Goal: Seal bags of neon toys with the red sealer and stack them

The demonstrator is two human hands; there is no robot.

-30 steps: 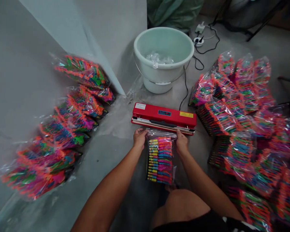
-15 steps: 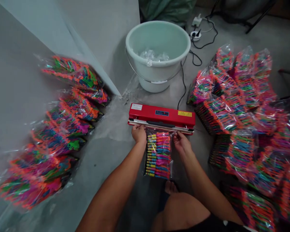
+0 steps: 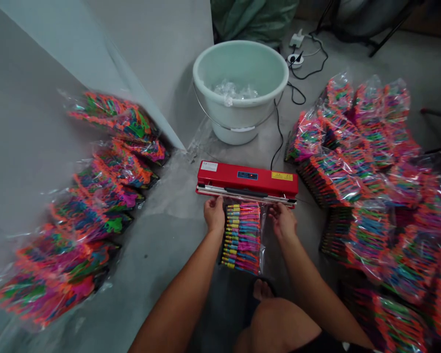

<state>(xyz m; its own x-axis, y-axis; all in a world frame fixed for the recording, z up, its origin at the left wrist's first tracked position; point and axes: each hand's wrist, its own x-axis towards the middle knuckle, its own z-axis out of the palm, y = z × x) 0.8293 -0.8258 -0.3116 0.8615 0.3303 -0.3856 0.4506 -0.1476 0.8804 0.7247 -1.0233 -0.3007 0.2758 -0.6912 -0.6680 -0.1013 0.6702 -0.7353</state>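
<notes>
A clear plastic bag (image 3: 242,238) packed with rows of colourful plastic pieces lies in front of a red bag sealer (image 3: 248,177). The bag's upper end reaches the sealer's front edge. My left hand (image 3: 214,214) has its fingers closed at the bag's upper left corner, just below the sealing bar. To the right of the bag is my right hand (image 3: 282,221), fingers loosely curled and apart close to the sealer's front edge; I see nothing held in them.
Behind the sealer stands a pale green bucket (image 3: 238,115) with crumpled clear plastic inside. Filled bags (image 3: 371,215) crowd the right side; more bags (image 3: 99,176) line the wall at left. A black cord (image 3: 278,137) runs back toward a power strip (image 3: 295,61).
My right hand has shifted slightly right, away from the bag's corner, and its fingers have loosened. My left hand has drawn down a little. The bag and sealer stay in place.
</notes>
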